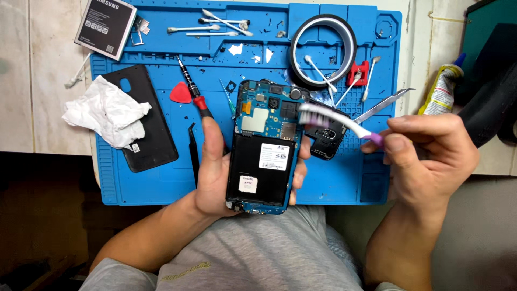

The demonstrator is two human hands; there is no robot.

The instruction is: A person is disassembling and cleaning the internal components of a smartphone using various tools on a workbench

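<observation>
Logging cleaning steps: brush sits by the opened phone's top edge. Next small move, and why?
Probably sweep the toothbrush left across the phone: its bristles lie at the exposed board's upper right corner, the right hand grips the handle, and the left hand holds the phone.

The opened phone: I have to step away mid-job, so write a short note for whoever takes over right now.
Left hand: grips the opened phone, back off, circuit board exposed, above the blue mat.
Right hand: holds a toothbrush, bristles at the phone's upper right edge.
On the mat: black back cover under a crumpled tissue, battery at top left, screwdriver, black tweezers, cotton swabs, tape roll.
Done: cover and battery out.
Left: likely brushing the board, then reassembly.
</observation>
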